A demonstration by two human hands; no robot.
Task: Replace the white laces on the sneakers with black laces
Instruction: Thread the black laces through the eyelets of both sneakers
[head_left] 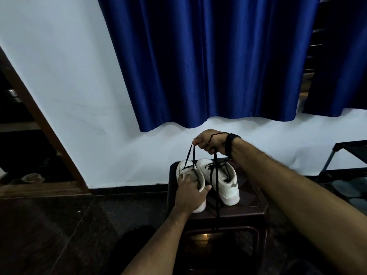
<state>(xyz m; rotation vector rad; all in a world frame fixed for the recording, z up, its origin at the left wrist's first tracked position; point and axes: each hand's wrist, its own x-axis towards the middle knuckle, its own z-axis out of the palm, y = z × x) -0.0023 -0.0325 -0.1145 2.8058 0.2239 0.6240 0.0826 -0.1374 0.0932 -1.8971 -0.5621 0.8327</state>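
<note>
Two white sneakers stand side by side on a dark brown stool. My left hand grips the left sneaker around its collar, fingers over the tongue. Above the shoes, my right hand is raised in a fist, holding a black lace. Two strands run taut from the fist down into the left sneaker's eyelets. Another length of it hangs from the fist past the right sneaker and over the stool's front edge. The right sneaker has black lace across its eyelets. No white lace is visible.
A blue curtain hangs on the white wall behind the stool. A dark wooden door frame slants at the left. A dark metal rack stands at the right. The floor is dark stone.
</note>
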